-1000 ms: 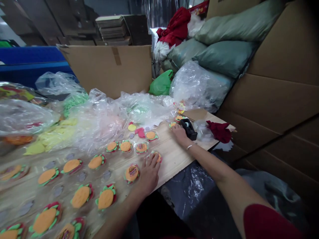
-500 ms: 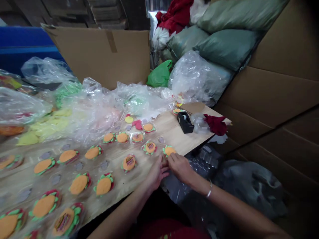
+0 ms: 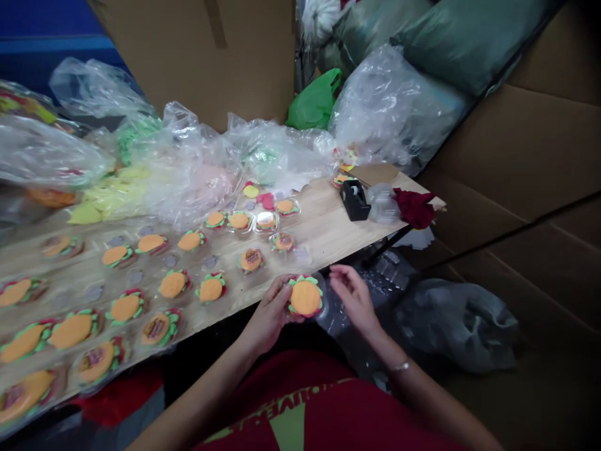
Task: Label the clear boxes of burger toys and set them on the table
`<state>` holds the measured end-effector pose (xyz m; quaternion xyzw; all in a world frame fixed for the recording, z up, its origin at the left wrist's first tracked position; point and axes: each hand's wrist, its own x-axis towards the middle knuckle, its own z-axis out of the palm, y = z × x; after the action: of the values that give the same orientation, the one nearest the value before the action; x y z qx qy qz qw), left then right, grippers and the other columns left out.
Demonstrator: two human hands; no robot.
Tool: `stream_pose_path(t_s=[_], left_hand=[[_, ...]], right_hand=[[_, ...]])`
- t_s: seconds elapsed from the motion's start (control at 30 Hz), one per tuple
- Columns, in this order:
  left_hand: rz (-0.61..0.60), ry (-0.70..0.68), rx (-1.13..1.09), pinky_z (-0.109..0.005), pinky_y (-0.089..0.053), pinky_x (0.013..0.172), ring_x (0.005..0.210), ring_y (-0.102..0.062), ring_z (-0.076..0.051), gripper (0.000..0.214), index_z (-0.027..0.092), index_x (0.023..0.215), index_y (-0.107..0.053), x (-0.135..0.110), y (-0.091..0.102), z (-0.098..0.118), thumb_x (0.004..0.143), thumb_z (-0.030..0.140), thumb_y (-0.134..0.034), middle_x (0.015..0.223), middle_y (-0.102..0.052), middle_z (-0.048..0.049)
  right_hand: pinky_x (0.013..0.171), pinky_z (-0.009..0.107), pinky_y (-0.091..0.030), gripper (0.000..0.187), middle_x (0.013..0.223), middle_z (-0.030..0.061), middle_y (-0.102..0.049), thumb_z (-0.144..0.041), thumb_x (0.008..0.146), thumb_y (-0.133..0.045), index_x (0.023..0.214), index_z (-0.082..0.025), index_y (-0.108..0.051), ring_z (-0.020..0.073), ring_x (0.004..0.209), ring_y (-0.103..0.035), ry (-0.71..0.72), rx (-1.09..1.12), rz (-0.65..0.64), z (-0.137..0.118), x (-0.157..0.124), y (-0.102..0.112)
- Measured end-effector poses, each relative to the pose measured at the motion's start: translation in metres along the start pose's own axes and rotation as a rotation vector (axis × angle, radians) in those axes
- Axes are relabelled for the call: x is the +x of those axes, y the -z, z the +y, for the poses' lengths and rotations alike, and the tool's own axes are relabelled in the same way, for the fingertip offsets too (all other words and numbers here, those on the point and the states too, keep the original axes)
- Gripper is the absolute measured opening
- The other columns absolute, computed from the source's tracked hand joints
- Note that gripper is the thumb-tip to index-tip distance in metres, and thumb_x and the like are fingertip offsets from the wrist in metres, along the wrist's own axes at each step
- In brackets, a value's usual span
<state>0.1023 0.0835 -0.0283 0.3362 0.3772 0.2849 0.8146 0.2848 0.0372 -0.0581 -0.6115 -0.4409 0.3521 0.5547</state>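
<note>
My left hand (image 3: 270,313) holds an orange felt round with green and red frills in a clear plastic shell (image 3: 305,297), lifted off the wooden table (image 3: 323,235) in front of my chest. My right hand (image 3: 354,299) hovers just right of it, fingers curled and apart, touching the clear shell's edge. Several like orange rounds (image 3: 211,289) lie in rows across the table. A black tape dispenser (image 3: 355,200) stands at the far right corner.
Clear plastic bags (image 3: 188,169) with yellow, green and pink felt pile along the table's back. A dark red cloth (image 3: 416,208) lies at the right corner. Cardboard boxes (image 3: 530,156) wall the right and back. A grey bag (image 3: 457,322) lies on the floor.
My right hand came back from the tape dispenser to the table's near edge. One orange round was picked up off the table and now sits in my left hand. The camera tilted down.
</note>
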Motion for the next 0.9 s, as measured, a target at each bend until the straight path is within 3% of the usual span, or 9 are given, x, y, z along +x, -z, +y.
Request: stream_pose_path(t_s=[0.07, 0.13, 0.37, 0.47, 0.6, 0.7, 0.77, 0.83, 0.9], left_hand=[[0.002, 0.040, 0.039, -0.021, -0.051, 0.051, 0.070, -0.063, -0.014, 0.032, 0.023, 0.111, -0.056, -0.017, 0.008, -0.003, 0.083, 0.038, -0.061, 0.104, -0.064, -0.0042], [0.024, 0.102, 0.056, -0.022, -0.050, 0.052, 0.071, -0.063, -0.015, 0.032, 0.022, 0.108, -0.058, -0.034, 0.015, -0.007, 0.081, 0.038, -0.062, 0.101, -0.065, -0.0038], [0.135, 0.217, -0.067, -0.024, -0.049, 0.057, 0.074, -0.063, -0.017, 0.035, 0.019, 0.109, -0.062, -0.079, 0.032, -0.019, 0.079, 0.037, -0.063, 0.096, -0.068, -0.0063], [0.144, 0.235, -0.094, -0.026, -0.049, 0.060, 0.071, -0.062, -0.017, 0.033, 0.017, 0.105, -0.066, -0.094, 0.037, -0.023, 0.082, 0.039, -0.057, 0.090, -0.069, -0.0074], [0.178, 0.111, 0.328, -0.037, -0.046, 0.088, 0.094, -0.062, -0.026, 0.038, 0.015, 0.106, -0.068, -0.115, 0.054, -0.033, 0.084, 0.042, -0.053, 0.102, -0.069, -0.0093], [0.338, -0.125, 0.496, -0.043, -0.033, 0.105, 0.125, -0.046, -0.030, 0.059, 0.019, 0.137, -0.045, -0.132, 0.066, -0.044, 0.085, 0.048, -0.049, 0.136, -0.052, -0.0112], [0.265, -0.236, 0.422, -0.044, -0.030, 0.108, 0.134, -0.036, -0.030, 0.068, 0.022, 0.143, -0.034, -0.139, 0.067, -0.048, 0.084, 0.050, -0.050, 0.147, -0.040, -0.0108], [0.160, -0.237, 0.359, -0.041, -0.034, 0.106, 0.131, -0.041, -0.030, 0.059, 0.022, 0.137, -0.045, -0.142, 0.064, -0.048, 0.083, 0.046, -0.054, 0.143, -0.045, -0.0102], [0.217, -0.212, 0.356, -0.038, -0.040, 0.101, 0.120, -0.052, -0.028, 0.042, 0.021, 0.122, -0.060, -0.140, 0.060, -0.043, 0.084, 0.038, -0.057, 0.130, -0.058, -0.0092]], right_hand=[[0.078, 0.035, -0.050, 0.038, 0.108, 0.0101, -0.061, -0.045, 0.087, -0.049, 0.115, -0.020, -0.052, 0.0204, 0.095, -0.060, -0.176, 0.227, -0.173, -0.001, 0.009, -0.009], [0.085, 0.037, -0.049, 0.047, 0.121, 0.0109, -0.058, -0.049, 0.085, -0.050, 0.123, -0.021, -0.047, 0.0221, 0.109, -0.057, -0.166, 0.330, -0.347, -0.006, 0.011, -0.017], [0.108, 0.045, -0.032, 0.055, 0.134, 0.0093, -0.048, -0.038, 0.078, -0.068, 0.127, -0.024, -0.046, 0.0249, 0.131, -0.038, 0.408, -0.013, -0.894, -0.033, -0.037, -0.021], [0.107, 0.046, -0.033, 0.068, 0.137, 0.0146, -0.043, -0.034, 0.076, -0.071, 0.134, -0.021, -0.038, 0.0267, 0.132, -0.036, 0.518, -0.135, -0.889, -0.024, -0.056, -0.024], [0.096, 0.041, -0.045, 0.055, 0.126, 0.0154, -0.052, -0.030, 0.080, -0.067, 0.129, -0.019, -0.042, 0.0254, 0.119, -0.049, 0.455, -0.057, -0.767, -0.003, -0.076, -0.029], [0.091, 0.038, -0.048, 0.042, 0.119, 0.0127, -0.056, -0.030, 0.084, -0.062, 0.122, -0.020, -0.049, 0.0232, 0.112, -0.054, 0.326, 0.016, -0.789, 0.001, -0.085, -0.033], [0.087, 0.035, -0.050, 0.036, 0.116, 0.0108, -0.056, -0.032, 0.086, -0.060, 0.119, -0.021, -0.052, 0.0216, 0.109, -0.055, 0.172, 0.067, -0.793, -0.001, -0.087, -0.035], [0.085, 0.034, -0.051, 0.035, 0.116, 0.0095, -0.056, -0.034, 0.086, -0.059, 0.118, -0.021, -0.053, 0.0208, 0.108, -0.056, 0.023, 0.105, -0.789, -0.004, -0.086, -0.038], [0.085, 0.034, -0.050, 0.039, 0.118, 0.0088, -0.057, -0.035, 0.085, -0.060, 0.121, -0.021, -0.051, 0.0206, 0.109, -0.056, -0.053, 0.117, -0.798, -0.006, -0.082, -0.041]])
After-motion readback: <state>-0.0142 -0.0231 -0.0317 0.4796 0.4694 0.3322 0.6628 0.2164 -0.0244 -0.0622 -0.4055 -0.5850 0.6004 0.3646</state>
